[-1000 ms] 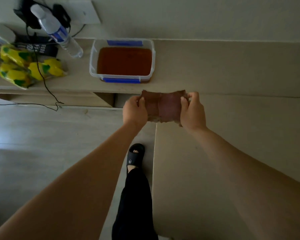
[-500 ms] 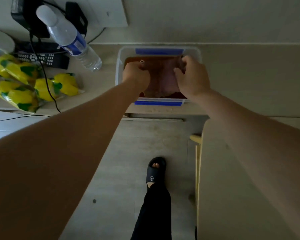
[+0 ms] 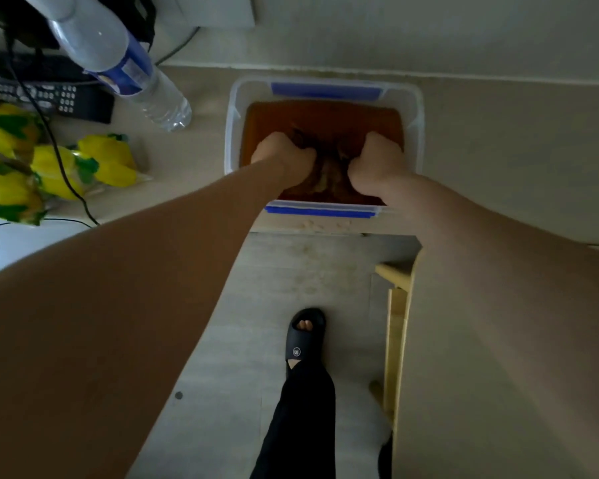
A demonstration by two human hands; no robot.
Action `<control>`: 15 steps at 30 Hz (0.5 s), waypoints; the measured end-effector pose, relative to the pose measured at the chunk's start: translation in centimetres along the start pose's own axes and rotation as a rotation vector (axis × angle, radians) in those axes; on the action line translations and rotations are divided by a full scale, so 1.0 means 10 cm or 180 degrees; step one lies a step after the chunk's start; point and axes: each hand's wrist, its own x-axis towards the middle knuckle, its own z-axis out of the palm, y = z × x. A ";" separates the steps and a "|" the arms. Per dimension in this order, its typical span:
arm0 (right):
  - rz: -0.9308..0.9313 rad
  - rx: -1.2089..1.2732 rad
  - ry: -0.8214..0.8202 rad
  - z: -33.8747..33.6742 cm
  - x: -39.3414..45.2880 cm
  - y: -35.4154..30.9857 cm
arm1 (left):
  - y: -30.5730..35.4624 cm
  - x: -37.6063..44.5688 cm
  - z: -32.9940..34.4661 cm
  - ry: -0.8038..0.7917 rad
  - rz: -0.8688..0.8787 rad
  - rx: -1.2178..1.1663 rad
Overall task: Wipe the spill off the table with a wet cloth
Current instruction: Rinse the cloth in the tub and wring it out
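Note:
A clear plastic tub (image 3: 416, 108) with blue clips stands on the beige counter and holds brown-orange water. Both my hands are down inside it. My left hand (image 3: 284, 155) and my right hand (image 3: 377, 160) are each closed in a fist on the brownish cloth (image 3: 327, 169), which is bunched between them in the water. Most of the cloth is hidden by my fists and the murky water. The beige table (image 3: 498, 392) is at the right, under my right forearm; no spill shows on it.
A water bottle (image 3: 125, 60) lies on the counter left of the tub, by a black remote (image 3: 49, 98), a black cable and yellow-green packets (image 3: 63, 171). Below are the pale floor and my foot in a black slipper (image 3: 303, 340).
My hands carried the cloth from above the table edge forward into the tub, then pushed it down into the water and bunched it together. The view has moved closer to the tub.

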 end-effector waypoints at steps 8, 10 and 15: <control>0.0320 0.0902 0.0160 0.09 0.02 -0.05 | 0.09 -0.13 0.01 -0.0375 -0.0658 -0.2290; 0.0164 0.0444 0.0267 0.09 0.07 -0.03 | 0.04 -0.07 0.01 -0.0344 -0.0151 -0.1012; -0.0301 -0.0570 0.0415 0.08 0.09 -0.01 | -0.06 0.08 -0.06 0.0203 0.0470 0.0616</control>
